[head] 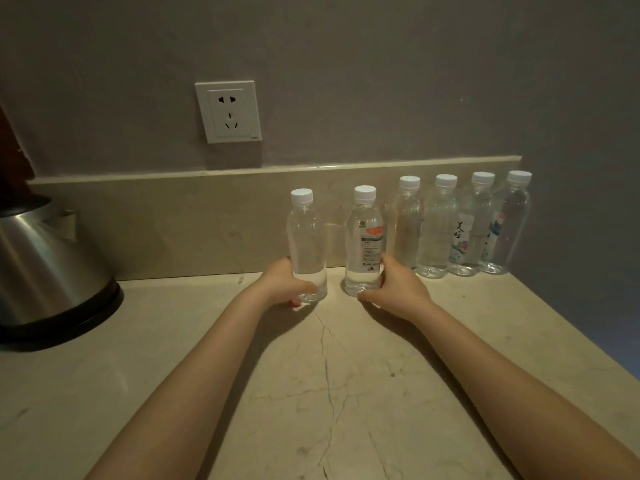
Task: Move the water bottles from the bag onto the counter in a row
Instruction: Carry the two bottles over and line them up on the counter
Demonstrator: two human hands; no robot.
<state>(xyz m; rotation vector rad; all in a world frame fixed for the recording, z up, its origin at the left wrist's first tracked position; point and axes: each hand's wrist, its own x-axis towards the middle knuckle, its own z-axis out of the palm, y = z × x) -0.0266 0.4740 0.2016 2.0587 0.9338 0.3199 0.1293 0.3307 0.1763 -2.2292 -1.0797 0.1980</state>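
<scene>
The plain bottle and the labelled bottle stand upright on the worktop, the left grip curled round the first's base, the right grip round the second's. Four more bottles line the backsplash just right.

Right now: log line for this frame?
left hand grips plain bottle | right hand grips orange-label bottle | both upright on counter | four bottles in row at right | bag unseen

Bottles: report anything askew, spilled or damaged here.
Nothing spilled; all upright, capped. The clear bottle in the left hand and labelled bottle in the right hand stand forward of the back four, gaps between. A crack-like line crosses the counter.
</scene>
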